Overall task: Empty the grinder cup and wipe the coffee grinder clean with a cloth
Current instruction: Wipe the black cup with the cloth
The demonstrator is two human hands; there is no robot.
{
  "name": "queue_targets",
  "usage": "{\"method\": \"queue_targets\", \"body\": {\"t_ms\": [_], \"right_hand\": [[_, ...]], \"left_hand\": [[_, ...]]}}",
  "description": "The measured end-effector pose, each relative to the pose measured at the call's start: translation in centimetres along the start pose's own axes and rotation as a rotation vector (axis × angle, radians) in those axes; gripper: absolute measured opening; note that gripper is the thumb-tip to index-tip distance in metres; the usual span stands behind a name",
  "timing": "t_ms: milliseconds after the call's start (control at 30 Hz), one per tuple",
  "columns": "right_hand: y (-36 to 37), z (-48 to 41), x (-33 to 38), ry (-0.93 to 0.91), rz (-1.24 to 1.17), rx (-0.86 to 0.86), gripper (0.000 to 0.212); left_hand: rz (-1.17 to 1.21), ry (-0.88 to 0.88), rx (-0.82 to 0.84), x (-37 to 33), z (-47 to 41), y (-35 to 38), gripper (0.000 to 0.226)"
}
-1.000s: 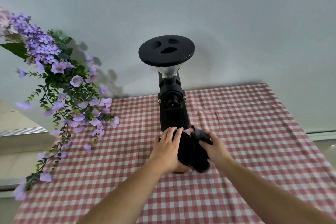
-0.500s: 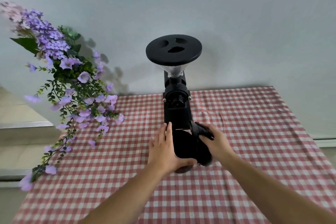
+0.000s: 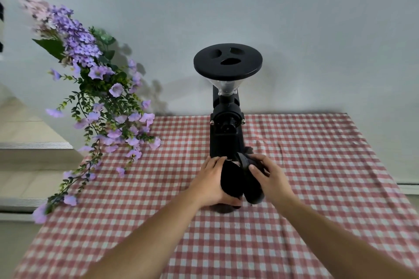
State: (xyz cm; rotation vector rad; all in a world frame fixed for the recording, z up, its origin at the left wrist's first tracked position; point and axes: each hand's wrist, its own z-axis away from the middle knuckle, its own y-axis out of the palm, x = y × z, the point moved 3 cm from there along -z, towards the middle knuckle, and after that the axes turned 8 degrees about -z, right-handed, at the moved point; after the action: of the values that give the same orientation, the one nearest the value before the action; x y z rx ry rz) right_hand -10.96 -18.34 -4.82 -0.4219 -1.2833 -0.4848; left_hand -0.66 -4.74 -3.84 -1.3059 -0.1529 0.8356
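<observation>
The person's left hand (image 3: 212, 182) was wrapped round the left side of a round black grinder cup (image 3: 231, 180), fingers over the top edge and thumb curled under its near rim, so it was clamped on the cup. The right hand (image 3: 271, 178) pressed a dark black cloth (image 3: 252, 184) against the cup's right side, fingers closed down on the fabric. The cup sat low over the red-and-white checked tablecloth (image 3: 317, 176), right in front of the base of the tall black coffee grinder (image 3: 226, 129) w/ its wide black hopper lid (image 3: 227, 61) and clear funnel below it. Whether the cup was resting on the tablecloth or lifted just off it couldn't be told; a shadow lay under its near edge. A spray of purple artificial flowers (image 3: 90, 88) hung at the table's left corner, well apart from the hands.

Judging by the grip, the step in hand looked like wiping the cup itself (emptied or not couldn't be seen, its inside was all dark). The grinder body and hopper lid stood untouched by the cloth, so most of the wiping seemed left to do.

Next move probably called for turning the cup in the left hand so the cloth reached all round, then setting it down and taking the cloth up to the grinder body, steadying the tall machine w/ the free hand as it looked top-heavy
</observation>
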Motion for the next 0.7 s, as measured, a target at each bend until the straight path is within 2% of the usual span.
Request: {"method": "queue_targets", "body": {"t_ms": [100,200,267,333,467,567,633,700], "right_hand": [[0.7,1.1,-2.0,0.057,0.019,0.013,0.022],[0.7,1.6,-4.3,0.191,0.068,0.003,0.023],[0.6,0.8,-3.6,0.185,0.053,-0.02,0.021],[0.6,-0.2,-1.8,0.122,-0.007,-0.038,0.019],[1.0,-0.9,-0.3,0.078,-0.071,-0.049,0.021],[1.6,0.7,-3.4,0.218,0.049,-0.015,0.026],[1.7,1.4,-4.9,0.277,0.075,0.007,0.027],[1.5,0.9,-4.0,0.263,0.017,-0.022,0.022]], "left_hand": [[0.045,-0.033,0.028,1.3,0.5,0.7,0.131],[0.011,-0.207,-0.11,1.1,1.7,2.2,0.128],[0.03,-0.331,-0.169,0.7,2.1,3.0,0.127],[0.058,-0.367,-0.163,0.3,2.0,3.3,0.125],[0.149,-0.233,-0.088,1.3,0.7,1.9,0.124],[0.158,-0.107,0.119,2.9,0.7,0.5,0.127],[0.172,-0.08,0.204,3.6,1.1,0.1,0.127],[0.254,-0.118,0.183,3.3,1.3,0.4,0.126]]}}
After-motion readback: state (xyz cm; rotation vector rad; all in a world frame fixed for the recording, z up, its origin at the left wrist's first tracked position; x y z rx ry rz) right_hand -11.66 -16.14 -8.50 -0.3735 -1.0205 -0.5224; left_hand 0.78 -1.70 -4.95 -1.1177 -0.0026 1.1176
